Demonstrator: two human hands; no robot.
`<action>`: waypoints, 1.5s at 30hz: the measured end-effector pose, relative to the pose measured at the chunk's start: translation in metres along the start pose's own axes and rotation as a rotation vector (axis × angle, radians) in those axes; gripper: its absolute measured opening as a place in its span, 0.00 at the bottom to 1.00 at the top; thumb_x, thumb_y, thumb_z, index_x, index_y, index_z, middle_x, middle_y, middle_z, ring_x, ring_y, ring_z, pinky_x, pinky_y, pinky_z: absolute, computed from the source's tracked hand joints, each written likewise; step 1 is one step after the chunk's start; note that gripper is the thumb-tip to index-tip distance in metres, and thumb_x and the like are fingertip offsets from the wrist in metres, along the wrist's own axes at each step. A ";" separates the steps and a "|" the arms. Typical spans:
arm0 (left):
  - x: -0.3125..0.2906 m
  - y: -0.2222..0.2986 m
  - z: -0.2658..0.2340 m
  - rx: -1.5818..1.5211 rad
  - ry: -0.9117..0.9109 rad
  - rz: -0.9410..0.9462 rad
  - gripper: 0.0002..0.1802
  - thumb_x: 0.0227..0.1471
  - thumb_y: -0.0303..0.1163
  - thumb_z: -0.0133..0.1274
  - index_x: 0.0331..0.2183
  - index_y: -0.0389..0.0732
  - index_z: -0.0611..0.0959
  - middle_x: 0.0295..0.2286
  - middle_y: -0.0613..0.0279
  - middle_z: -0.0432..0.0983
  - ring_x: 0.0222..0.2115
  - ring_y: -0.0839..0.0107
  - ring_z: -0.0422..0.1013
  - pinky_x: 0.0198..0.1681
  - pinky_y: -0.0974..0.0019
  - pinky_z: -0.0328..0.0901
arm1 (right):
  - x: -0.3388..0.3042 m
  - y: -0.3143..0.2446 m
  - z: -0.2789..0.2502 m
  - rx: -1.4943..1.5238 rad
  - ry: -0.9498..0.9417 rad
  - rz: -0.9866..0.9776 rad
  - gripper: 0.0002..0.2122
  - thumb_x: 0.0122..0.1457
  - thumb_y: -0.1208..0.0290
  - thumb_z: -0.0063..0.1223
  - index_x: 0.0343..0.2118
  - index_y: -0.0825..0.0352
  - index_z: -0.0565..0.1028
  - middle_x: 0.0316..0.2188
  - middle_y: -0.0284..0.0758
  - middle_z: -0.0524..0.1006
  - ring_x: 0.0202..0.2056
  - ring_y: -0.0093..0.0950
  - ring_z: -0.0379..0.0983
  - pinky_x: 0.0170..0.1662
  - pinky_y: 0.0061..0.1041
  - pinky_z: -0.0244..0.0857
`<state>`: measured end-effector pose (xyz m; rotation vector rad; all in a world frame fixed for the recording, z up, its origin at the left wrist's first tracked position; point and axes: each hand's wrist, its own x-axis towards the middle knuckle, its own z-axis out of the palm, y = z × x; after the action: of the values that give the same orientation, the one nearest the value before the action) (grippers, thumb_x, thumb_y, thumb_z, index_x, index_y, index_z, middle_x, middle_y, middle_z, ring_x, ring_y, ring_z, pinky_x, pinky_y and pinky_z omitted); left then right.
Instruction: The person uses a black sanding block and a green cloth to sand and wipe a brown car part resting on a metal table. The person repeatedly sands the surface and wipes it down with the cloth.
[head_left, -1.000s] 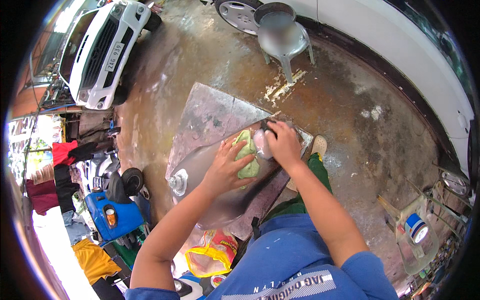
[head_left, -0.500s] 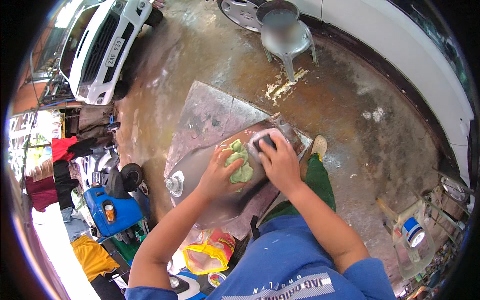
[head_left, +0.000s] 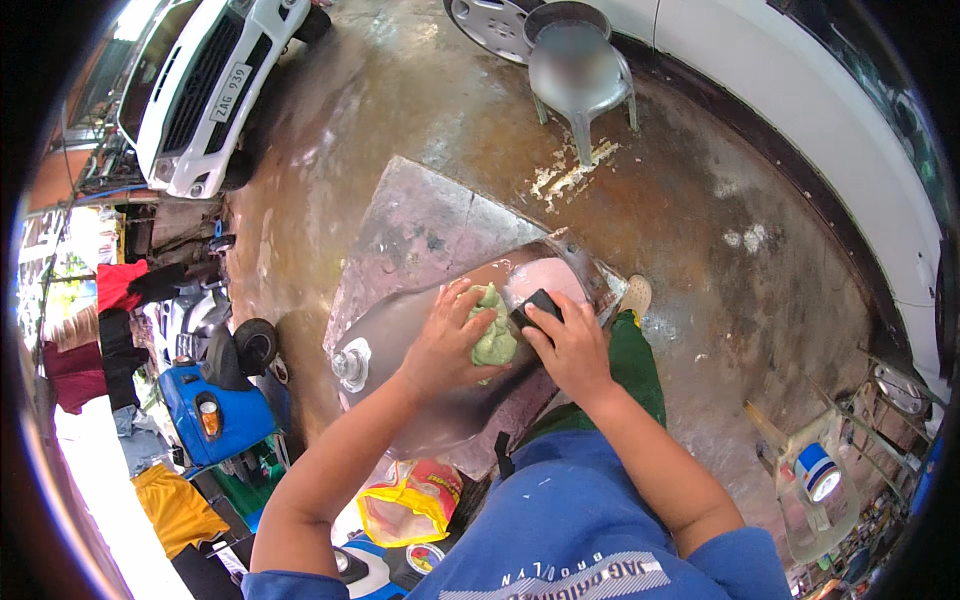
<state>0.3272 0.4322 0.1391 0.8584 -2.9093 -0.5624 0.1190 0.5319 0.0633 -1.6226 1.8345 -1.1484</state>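
Left hand (head_left: 447, 345) lies spread, fingers apart, pressing a crumpled green cloth (head_left: 493, 335) onto the grey motorcycle tank (head_left: 400, 330). Right hand (head_left: 570, 345) is clamped around a small black block (head_left: 537, 305), held against the pale pink patch (head_left: 545, 280) at the tank's far end. Tank rests on a metal sheet (head_left: 420, 225) on the wet concrete floor (head_left: 700, 230), just in front of the person's knees

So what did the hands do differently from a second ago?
The right hand slid its dark sanding block down off the pink patch toward the person. The left hand stayed pressing the green cloth on the grey tank.
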 end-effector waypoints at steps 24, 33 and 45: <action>-0.001 0.001 -0.002 -0.019 -0.098 -0.049 0.47 0.36 0.46 0.77 0.58 0.46 0.78 0.62 0.42 0.64 0.65 0.37 0.60 0.69 0.29 0.53 | 0.003 0.001 -0.005 0.076 -0.073 0.103 0.14 0.62 0.63 0.64 0.48 0.63 0.84 0.54 0.44 0.77 0.53 0.48 0.73 0.58 0.42 0.67; 0.001 0.003 -0.004 -0.007 -0.080 -0.044 0.44 0.39 0.49 0.75 0.56 0.45 0.79 0.61 0.46 0.66 0.65 0.41 0.61 0.68 0.29 0.54 | -0.004 -0.008 0.000 0.030 -0.049 0.126 0.14 0.62 0.63 0.64 0.47 0.63 0.85 0.55 0.46 0.78 0.52 0.49 0.74 0.59 0.42 0.67; -0.002 0.002 -0.003 -0.025 -0.061 -0.047 0.45 0.38 0.47 0.76 0.58 0.45 0.78 0.61 0.45 0.66 0.64 0.41 0.62 0.69 0.31 0.54 | -0.007 -0.010 -0.004 0.079 -0.078 0.152 0.17 0.65 0.59 0.58 0.50 0.64 0.84 0.54 0.51 0.78 0.53 0.52 0.73 0.58 0.47 0.67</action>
<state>0.3281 0.4335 0.1424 0.9240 -2.9360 -0.6387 0.1234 0.5400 0.0716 -1.4374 1.8055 -1.0627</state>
